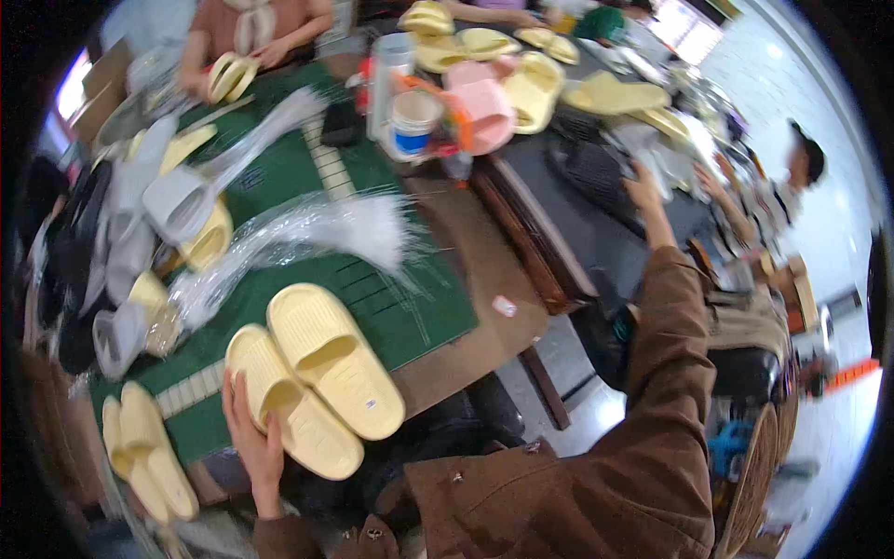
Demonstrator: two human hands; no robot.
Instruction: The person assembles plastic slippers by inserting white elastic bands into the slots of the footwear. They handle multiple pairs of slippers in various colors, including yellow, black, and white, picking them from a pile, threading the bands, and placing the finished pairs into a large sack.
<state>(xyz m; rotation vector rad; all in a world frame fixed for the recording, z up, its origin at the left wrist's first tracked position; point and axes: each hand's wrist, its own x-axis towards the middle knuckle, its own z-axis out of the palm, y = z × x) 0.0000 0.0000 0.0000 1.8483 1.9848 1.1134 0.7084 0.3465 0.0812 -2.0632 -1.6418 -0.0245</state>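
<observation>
A pair of pale yellow slide slippers [337, 359] lies side by side at the near edge of the green mat. My left hand [256, 445] is closed on the rim of the left-hand slipper [312, 430], thumb at its opening and fingers along its outer side. Out to the far right, my right hand [644, 194] reaches over the black surface with fingers stretched. It is beside a dark textured item [589, 168] and crumpled white plastic [657, 160]; I see nothing clearly held in it.
Bundles of clear plastic strips [289, 244] lie across the mat [419, 321]. Grey slippers [179, 203] pile up at left, with another yellow pair [147, 447] nearer me. A cup [414, 121] stands near pink slippers [484, 107]. Other people [251, 28] work across the table.
</observation>
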